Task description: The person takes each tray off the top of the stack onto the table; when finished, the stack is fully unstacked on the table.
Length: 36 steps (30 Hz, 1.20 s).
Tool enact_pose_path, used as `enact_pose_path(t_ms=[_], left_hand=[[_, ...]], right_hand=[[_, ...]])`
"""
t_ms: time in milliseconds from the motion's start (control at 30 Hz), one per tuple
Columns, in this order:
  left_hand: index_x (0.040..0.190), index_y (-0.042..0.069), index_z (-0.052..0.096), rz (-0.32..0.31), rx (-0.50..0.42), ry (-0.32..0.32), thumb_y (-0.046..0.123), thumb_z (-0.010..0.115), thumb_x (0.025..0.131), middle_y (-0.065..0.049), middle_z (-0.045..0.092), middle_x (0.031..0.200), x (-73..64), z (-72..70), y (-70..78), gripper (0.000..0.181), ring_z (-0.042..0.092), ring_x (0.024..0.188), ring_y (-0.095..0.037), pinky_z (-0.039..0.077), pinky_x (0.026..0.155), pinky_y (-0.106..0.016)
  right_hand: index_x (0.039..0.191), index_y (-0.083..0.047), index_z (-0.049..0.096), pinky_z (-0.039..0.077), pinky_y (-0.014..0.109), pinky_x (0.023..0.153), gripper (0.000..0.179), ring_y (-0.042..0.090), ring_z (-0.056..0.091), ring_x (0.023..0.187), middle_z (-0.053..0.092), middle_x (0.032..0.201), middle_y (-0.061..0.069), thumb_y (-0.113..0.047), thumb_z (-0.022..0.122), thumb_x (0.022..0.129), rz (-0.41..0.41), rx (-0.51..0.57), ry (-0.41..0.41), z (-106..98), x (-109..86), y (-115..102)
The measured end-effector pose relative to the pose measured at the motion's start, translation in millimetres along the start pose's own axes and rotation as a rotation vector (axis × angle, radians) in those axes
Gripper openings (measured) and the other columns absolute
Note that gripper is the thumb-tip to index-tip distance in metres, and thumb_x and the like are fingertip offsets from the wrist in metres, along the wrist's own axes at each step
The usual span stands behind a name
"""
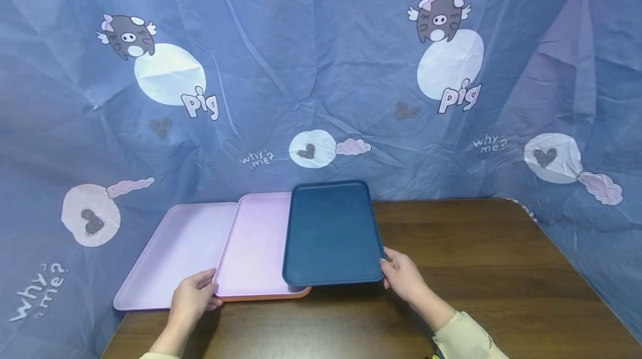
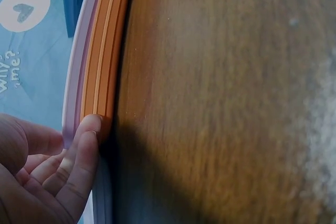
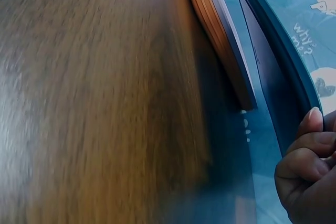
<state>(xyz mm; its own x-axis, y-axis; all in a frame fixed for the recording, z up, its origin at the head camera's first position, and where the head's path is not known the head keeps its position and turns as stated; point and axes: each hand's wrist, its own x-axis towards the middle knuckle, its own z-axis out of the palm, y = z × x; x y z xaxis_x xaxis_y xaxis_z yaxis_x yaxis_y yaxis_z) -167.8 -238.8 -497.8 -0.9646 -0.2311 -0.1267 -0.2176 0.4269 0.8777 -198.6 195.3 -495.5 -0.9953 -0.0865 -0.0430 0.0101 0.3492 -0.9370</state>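
My left hand [image 1: 192, 296] grips the near left corner of a stack, its thumb at the rim of a pink tray [image 1: 256, 250] and its fingertips against the orange trays [image 2: 103, 51] underneath. With my right hand [image 1: 403, 274] I hold a dark blue tray [image 1: 332, 236] by its near right corner, thumb on the rim. This blue tray is raised above the table and overlaps the right part of the pink one in the head view. In the right wrist view, a gap separates its underside from the pink and orange edges.
A lavender tray [image 1: 175, 253] lies left of the pink one, at the table's left side. The brown wooden table [image 1: 481, 270] extends to the right and toward me. Behind it hangs a blue cloth [image 1: 311, 41] printed with pigs, hearts and lettering.
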Motion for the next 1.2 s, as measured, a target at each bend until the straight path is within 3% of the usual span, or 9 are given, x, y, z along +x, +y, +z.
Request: enact_pose_path(t_ms=[200, 400, 1000, 1200], left_hand=[[0.142, -0.021, 0.046, 0.0, -0.007, 0.0, -0.006, 0.051, 0.099, -0.045, 0.055, 0.134, -0.2, 0.1, 0.4, 0.046, 0.071, 0.058, -0.016, 0.065, 0.059, -0.029], [0.142, -0.021, 0.047, 0.008, -0.005, 0.002, -0.006, 0.052, 0.099, -0.044, 0.056, 0.133, 1.5, -0.1, -2.4, 0.046, 0.071, 0.058, -0.015, 0.065, 0.059, -0.028], [0.143, -0.02, 0.047, -0.004, -0.02, 0.007, -0.003, 0.051, 0.099, -0.043, 0.056, 0.134, 1.0, 0.6, -2.9, 0.047, 0.07, 0.058, -0.014, 0.064, 0.058, -0.026], [0.143, -0.02, 0.047, 0.0, -0.016, 0.007, -0.003, 0.051, 0.099, -0.044, 0.056, 0.134, 0.5, 1.0, -3.5, 0.048, 0.07, 0.058, -0.014, 0.064, 0.058, -0.026]], right_hand=[[0.149, 0.015, 0.043, 0.027, 0.018, 0.042, 0.049, 0.01, 0.048, 0.051, 0.056, 0.06, 0.003, -0.001, 0.048, 0.103, 0.023, 0.0, -0.004, -11, -1.2, 7], [0.149, 0.017, 0.041, 0.028, 0.017, 0.043, 0.05, 0.008, 0.048, 0.049, 0.051, 0.055, -0.004, -0.001, 0.048, 0.103, 0.029, -0.015, 0.004, -21, -4.1, 13], [0.153, 0.012, 0.04, 0.032, 0.016, 0.041, 0.051, 0.007, 0.047, 0.048, 0.052, 0.055, -0.004, -0.006, 0.048, 0.106, 0.094, -0.021, 0.006, -47, -8.8, 32], [0.155, 0.013, 0.035, 0.029, 0.016, 0.04, 0.053, 0.004, 0.041, 0.044, 0.051, 0.053, -0.006, -0.007, 0.046, 0.107, 0.102, -0.014, -0.03, -53, -7.6, 35]])
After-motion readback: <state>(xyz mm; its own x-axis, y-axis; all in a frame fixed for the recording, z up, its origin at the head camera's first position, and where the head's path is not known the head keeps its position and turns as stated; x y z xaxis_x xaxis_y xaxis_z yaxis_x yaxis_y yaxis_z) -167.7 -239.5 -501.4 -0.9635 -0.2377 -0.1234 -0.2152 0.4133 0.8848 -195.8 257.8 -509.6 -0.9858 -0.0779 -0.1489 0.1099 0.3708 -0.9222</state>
